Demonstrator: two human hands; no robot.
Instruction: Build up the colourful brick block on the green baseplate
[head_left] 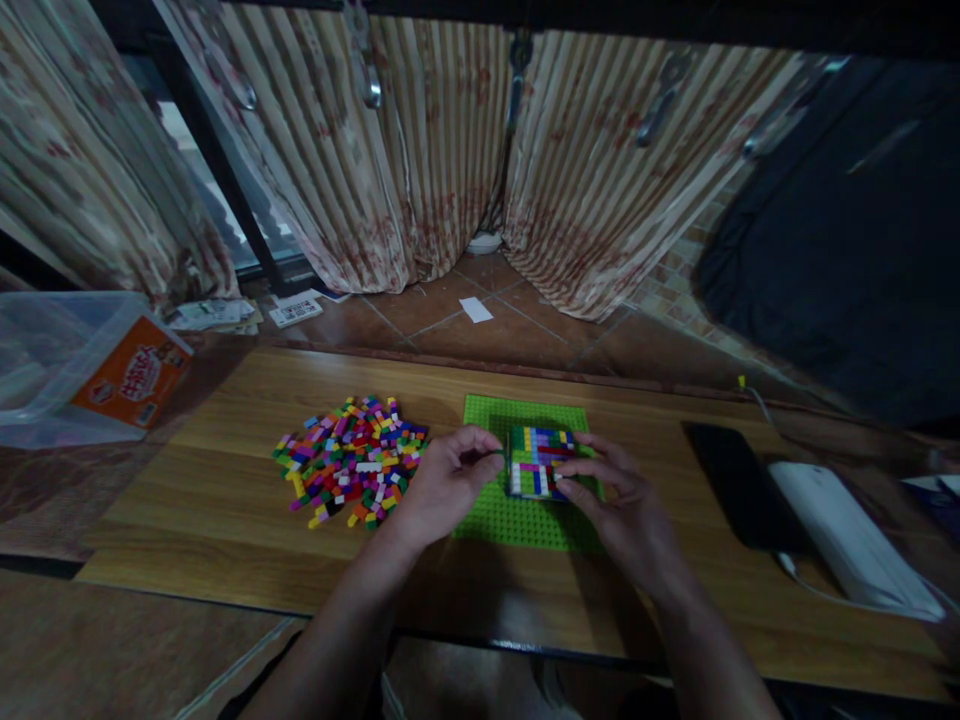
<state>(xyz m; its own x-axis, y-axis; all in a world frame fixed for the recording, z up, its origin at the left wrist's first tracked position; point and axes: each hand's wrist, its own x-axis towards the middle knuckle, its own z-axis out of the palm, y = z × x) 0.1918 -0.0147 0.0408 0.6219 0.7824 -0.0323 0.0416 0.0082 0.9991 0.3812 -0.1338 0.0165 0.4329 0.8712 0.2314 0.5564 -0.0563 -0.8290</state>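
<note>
A green studded baseplate [517, 525] lies on the wooden table and bears a raised rectangular build of multicoloured toy bricks [534, 465]. At the build's left edge, my left hand [450, 485] is closed in a pinch on what looks like a small dark green brick [502, 455], mostly covered by the fingertips. My right hand [626, 505] is closed around the right side of the build, its thumb and index finger near a white and red spot on top. These fingers hide the build's right part. Left of the hands spreads a pile of loose toy bricks [356, 460].
A clear plastic tub [67, 370] with an orange label stands at the far left. On the table's right lie a black phone [739, 485] and a white box-like device [847, 535] with a cable. Striped curtains [442, 150] hang behind; a white paper [475, 309] lies on the tiles.
</note>
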